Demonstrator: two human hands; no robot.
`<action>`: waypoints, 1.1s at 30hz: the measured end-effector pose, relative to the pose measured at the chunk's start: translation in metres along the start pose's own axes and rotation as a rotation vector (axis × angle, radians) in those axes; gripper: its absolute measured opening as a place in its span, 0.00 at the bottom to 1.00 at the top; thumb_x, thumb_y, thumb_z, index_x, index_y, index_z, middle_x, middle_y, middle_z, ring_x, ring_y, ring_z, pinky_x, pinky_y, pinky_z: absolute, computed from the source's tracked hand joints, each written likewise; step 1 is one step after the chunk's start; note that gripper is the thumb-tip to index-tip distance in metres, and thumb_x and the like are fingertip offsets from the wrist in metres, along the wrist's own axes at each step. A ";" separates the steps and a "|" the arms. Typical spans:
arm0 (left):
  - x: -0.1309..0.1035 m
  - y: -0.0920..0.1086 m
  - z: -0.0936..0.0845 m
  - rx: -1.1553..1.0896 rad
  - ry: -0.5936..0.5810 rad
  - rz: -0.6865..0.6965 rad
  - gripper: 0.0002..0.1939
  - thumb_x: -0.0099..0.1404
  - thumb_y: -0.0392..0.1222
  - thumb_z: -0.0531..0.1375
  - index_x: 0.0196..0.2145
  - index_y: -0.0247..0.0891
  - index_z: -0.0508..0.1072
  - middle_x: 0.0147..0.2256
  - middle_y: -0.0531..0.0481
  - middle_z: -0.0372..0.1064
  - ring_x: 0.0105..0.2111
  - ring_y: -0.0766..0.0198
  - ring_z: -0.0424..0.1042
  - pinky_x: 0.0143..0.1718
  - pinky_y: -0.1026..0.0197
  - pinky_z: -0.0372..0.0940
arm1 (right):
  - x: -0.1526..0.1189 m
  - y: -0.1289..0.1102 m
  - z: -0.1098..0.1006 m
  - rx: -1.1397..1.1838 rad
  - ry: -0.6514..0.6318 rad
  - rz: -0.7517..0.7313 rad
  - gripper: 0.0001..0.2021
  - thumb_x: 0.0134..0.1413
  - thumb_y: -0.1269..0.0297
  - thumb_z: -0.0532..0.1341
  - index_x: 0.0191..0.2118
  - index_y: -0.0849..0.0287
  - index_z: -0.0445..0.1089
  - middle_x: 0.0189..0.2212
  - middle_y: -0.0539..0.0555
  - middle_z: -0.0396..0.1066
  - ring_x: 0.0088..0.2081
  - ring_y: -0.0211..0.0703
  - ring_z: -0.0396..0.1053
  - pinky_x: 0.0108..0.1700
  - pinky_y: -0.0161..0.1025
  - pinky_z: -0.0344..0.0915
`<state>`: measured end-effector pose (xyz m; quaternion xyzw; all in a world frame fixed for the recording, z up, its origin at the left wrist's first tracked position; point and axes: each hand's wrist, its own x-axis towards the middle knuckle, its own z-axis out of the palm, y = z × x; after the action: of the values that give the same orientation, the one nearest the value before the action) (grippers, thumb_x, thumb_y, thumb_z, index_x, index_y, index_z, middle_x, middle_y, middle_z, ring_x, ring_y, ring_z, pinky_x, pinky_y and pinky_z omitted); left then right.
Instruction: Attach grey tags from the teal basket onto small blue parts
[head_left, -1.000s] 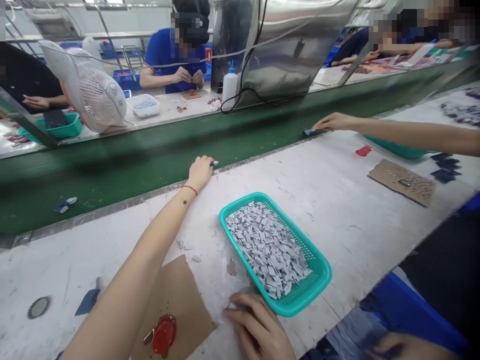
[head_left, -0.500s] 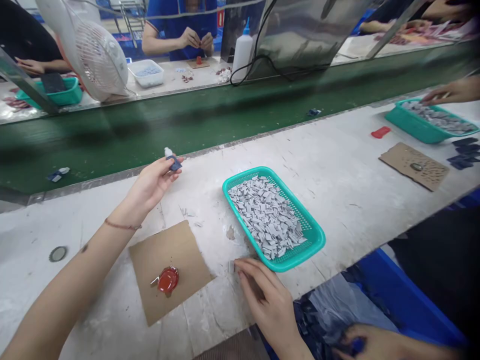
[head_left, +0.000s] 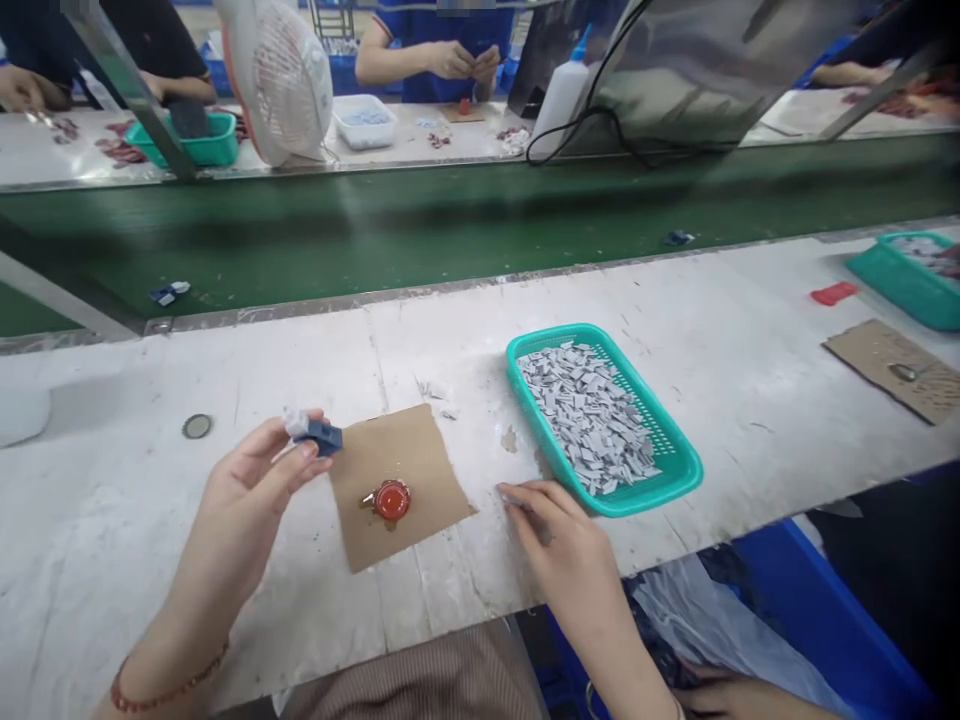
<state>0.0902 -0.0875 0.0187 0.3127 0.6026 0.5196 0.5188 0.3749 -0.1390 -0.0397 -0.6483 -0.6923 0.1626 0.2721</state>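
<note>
My left hand [head_left: 244, 490] is raised left of the cardboard square, its thumb and fingers closed on a small dark blue piece [head_left: 324, 436] with a whitish part at one end. On the cardboard [head_left: 427, 460] sits a small round red cap [head_left: 392, 500] with a glossy surface; a thin shiny bit pokes out at its left. My right hand [head_left: 566, 530] is low over the table, just left of the green basket [head_left: 679, 490], pinching a small grey piece that its fingertips mostly hide. Many similar small grey pieces [head_left: 592, 415] fill the basket.
A bottle cap [head_left: 197, 426] lies at left. Behind the table runs a green belt [head_left: 420, 235] carrying dark scraps. Far right are another cardboard [head_left: 885, 375], a red piece [head_left: 834, 293] and a basket [head_left: 907, 285]. Another person's hand [head_left: 735, 695] is by the blue bin [head_left: 810, 610].
My left hand has come back from near the belt edge toward me with the blue piece, now beside the cardboard. My right hand stays by the basket. The view has shifted left.
</note>
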 end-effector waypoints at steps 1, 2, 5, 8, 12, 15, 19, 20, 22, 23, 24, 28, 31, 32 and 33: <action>-0.008 -0.008 -0.005 -0.005 -0.008 -0.017 0.11 0.56 0.45 0.69 0.39 0.45 0.80 0.48 0.49 0.76 0.46 0.55 0.75 0.41 0.59 0.76 | 0.001 -0.001 -0.001 -0.011 -0.012 -0.004 0.11 0.63 0.68 0.55 0.44 0.58 0.75 0.38 0.57 0.74 0.37 0.47 0.75 0.38 0.42 0.72; -0.015 -0.017 -0.010 -0.014 -0.022 -0.040 0.12 0.56 0.45 0.68 0.40 0.46 0.80 0.47 0.49 0.76 0.46 0.55 0.75 0.41 0.60 0.75 | 0.002 -0.002 -0.002 -0.022 -0.022 -0.007 0.12 0.63 0.68 0.55 0.46 0.58 0.75 0.38 0.57 0.74 0.36 0.46 0.75 0.37 0.41 0.72; -0.034 -0.041 -0.020 -0.056 -0.065 -0.120 0.12 0.58 0.47 0.68 0.41 0.47 0.81 0.47 0.50 0.77 0.46 0.56 0.75 0.41 0.60 0.75 | 0.004 -0.005 -0.004 -0.052 -0.040 -0.008 0.12 0.63 0.65 0.57 0.49 0.58 0.73 0.39 0.57 0.74 0.33 0.45 0.75 0.36 0.41 0.73; -0.047 -0.058 -0.024 -0.099 -0.069 -0.180 0.13 0.57 0.48 0.69 0.41 0.48 0.81 0.47 0.50 0.77 0.44 0.56 0.76 0.42 0.59 0.75 | 0.005 -0.005 -0.004 -0.091 -0.035 -0.017 0.10 0.64 0.62 0.56 0.43 0.59 0.73 0.37 0.58 0.75 0.34 0.47 0.75 0.38 0.43 0.73; -0.058 -0.069 -0.026 -0.122 -0.044 -0.200 0.14 0.56 0.48 0.69 0.41 0.47 0.81 0.45 0.49 0.78 0.43 0.57 0.77 0.43 0.59 0.75 | 0.008 -0.006 -0.005 -0.118 -0.026 -0.054 0.10 0.64 0.62 0.55 0.37 0.59 0.73 0.35 0.57 0.75 0.33 0.47 0.75 0.37 0.44 0.73; -0.062 -0.073 -0.027 -0.115 -0.044 -0.189 0.14 0.57 0.47 0.69 0.42 0.47 0.80 0.45 0.48 0.78 0.41 0.57 0.77 0.42 0.58 0.75 | 0.015 -0.020 -0.007 -0.079 -0.032 -0.096 0.08 0.63 0.63 0.56 0.38 0.58 0.73 0.35 0.57 0.74 0.33 0.47 0.74 0.37 0.43 0.72; -0.065 -0.079 -0.028 -0.119 -0.059 -0.161 0.13 0.57 0.47 0.68 0.42 0.47 0.80 0.44 0.48 0.79 0.40 0.57 0.78 0.41 0.58 0.75 | 0.027 -0.059 -0.002 0.061 -0.093 -0.227 0.06 0.64 0.68 0.58 0.41 0.57 0.72 0.38 0.56 0.72 0.38 0.45 0.74 0.41 0.41 0.72; -0.065 -0.080 -0.028 -0.121 -0.068 -0.159 0.13 0.58 0.47 0.68 0.42 0.47 0.80 0.44 0.48 0.79 0.40 0.57 0.78 0.41 0.59 0.74 | 0.030 -0.069 0.001 0.093 -0.120 -0.271 0.06 0.64 0.69 0.57 0.42 0.57 0.72 0.39 0.56 0.72 0.39 0.44 0.73 0.41 0.40 0.72; -0.067 -0.080 -0.028 -0.127 -0.080 -0.164 0.13 0.58 0.47 0.68 0.42 0.48 0.80 0.44 0.49 0.79 0.39 0.58 0.78 0.41 0.59 0.74 | 0.035 -0.085 0.010 0.121 -0.189 -0.354 0.08 0.65 0.71 0.56 0.42 0.58 0.72 0.39 0.56 0.72 0.40 0.43 0.73 0.42 0.40 0.72; -0.067 -0.080 -0.029 -0.131 -0.083 -0.167 0.13 0.58 0.47 0.68 0.42 0.48 0.80 0.44 0.49 0.79 0.39 0.58 0.78 0.41 0.59 0.75 | 0.037 -0.091 0.014 0.115 -0.225 -0.391 0.08 0.65 0.71 0.55 0.43 0.58 0.72 0.39 0.56 0.72 0.40 0.44 0.73 0.42 0.40 0.72; -0.068 -0.079 -0.029 -0.134 -0.089 -0.172 0.13 0.58 0.47 0.68 0.42 0.48 0.80 0.44 0.49 0.79 0.39 0.58 0.78 0.40 0.59 0.75 | 0.038 -0.095 0.019 0.098 -0.255 -0.421 0.09 0.66 0.71 0.55 0.43 0.58 0.72 0.39 0.57 0.72 0.40 0.44 0.73 0.42 0.41 0.72; -0.071 -0.076 -0.031 -0.131 -0.094 -0.182 0.12 0.59 0.47 0.67 0.42 0.47 0.81 0.43 0.48 0.79 0.39 0.57 0.78 0.40 0.59 0.75 | 0.040 -0.100 0.027 0.007 -0.312 -0.478 0.10 0.67 0.71 0.52 0.43 0.59 0.72 0.37 0.57 0.72 0.39 0.45 0.72 0.40 0.42 0.73; -0.071 -0.075 -0.030 -0.138 -0.068 -0.176 0.12 0.59 0.47 0.67 0.41 0.47 0.81 0.42 0.49 0.79 0.39 0.57 0.78 0.42 0.58 0.74 | 0.041 -0.099 0.027 -0.043 -0.323 -0.480 0.11 0.66 0.73 0.53 0.41 0.59 0.72 0.37 0.57 0.72 0.38 0.45 0.73 0.41 0.43 0.73; -0.070 -0.076 -0.030 -0.139 -0.071 -0.174 0.12 0.59 0.47 0.67 0.42 0.47 0.80 0.42 0.49 0.79 0.39 0.57 0.78 0.42 0.58 0.74 | 0.041 -0.099 0.026 -0.058 -0.321 -0.481 0.11 0.66 0.73 0.53 0.40 0.60 0.72 0.37 0.58 0.72 0.38 0.45 0.73 0.41 0.43 0.74; -0.069 -0.076 -0.030 -0.139 -0.078 -0.171 0.12 0.59 0.47 0.67 0.42 0.47 0.80 0.42 0.49 0.79 0.39 0.57 0.78 0.43 0.58 0.74 | 0.042 -0.099 0.026 -0.067 -0.319 -0.486 0.11 0.67 0.73 0.52 0.39 0.60 0.72 0.37 0.58 0.72 0.39 0.45 0.73 0.41 0.43 0.74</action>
<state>0.0923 -0.1804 -0.0352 0.2435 0.5688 0.5014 0.6047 0.2788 -0.1053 0.0039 -0.4383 -0.8663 0.1694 0.1693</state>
